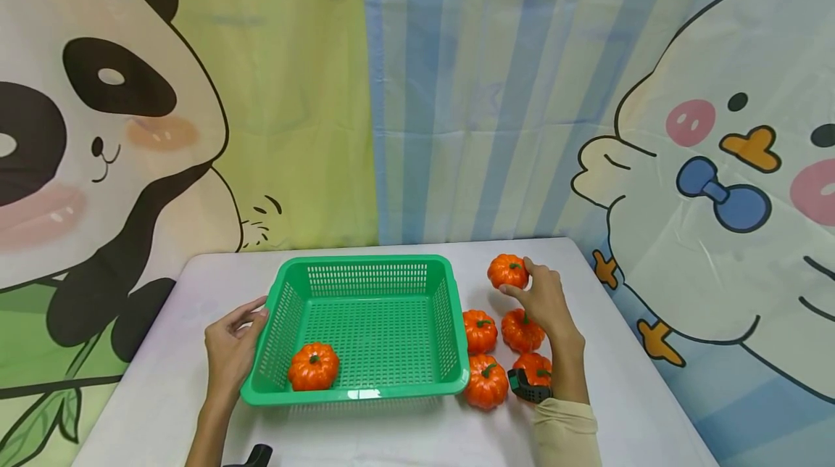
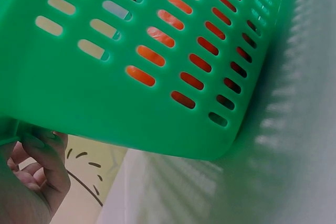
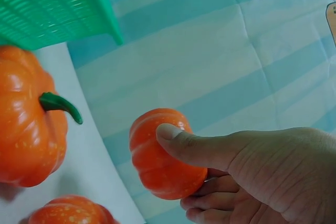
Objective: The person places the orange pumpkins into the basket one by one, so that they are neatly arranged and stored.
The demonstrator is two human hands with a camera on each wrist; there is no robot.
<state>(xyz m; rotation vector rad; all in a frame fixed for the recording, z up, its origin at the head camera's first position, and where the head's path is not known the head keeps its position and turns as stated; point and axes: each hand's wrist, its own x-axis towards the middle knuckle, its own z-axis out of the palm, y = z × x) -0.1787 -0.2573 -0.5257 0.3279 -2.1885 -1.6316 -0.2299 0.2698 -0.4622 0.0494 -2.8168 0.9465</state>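
Right hand pinches one toy pumpkin beyond the green basket's far right corner

The held orange pumpkin point(image 1: 502, 273) is squat, its green stem leaning rightward, away from the green plastic basket point(image 1: 365, 259); in the right wrist view that stem does not show. The right hand point(image 1: 546, 300) grips it, thumb on one side and fingers on the other. The left hand point(image 1: 230, 351) holds the basket's left rim between thumb and fingers. The basket's long axis runs left to right.

Six pumpkins in all: the held one, a single pumpkin point(image 1: 314, 368) inside the basket at its near left, stem up, and four loose pumpkins point(image 1: 486, 383) clustered just right of the basket — two of these close against its right side.

The white tabletop point(image 1: 391, 441) has its back edge just behind the basket's far rim; bare surface shows between that rim's right corner and the held pumpkin — they stand apart.
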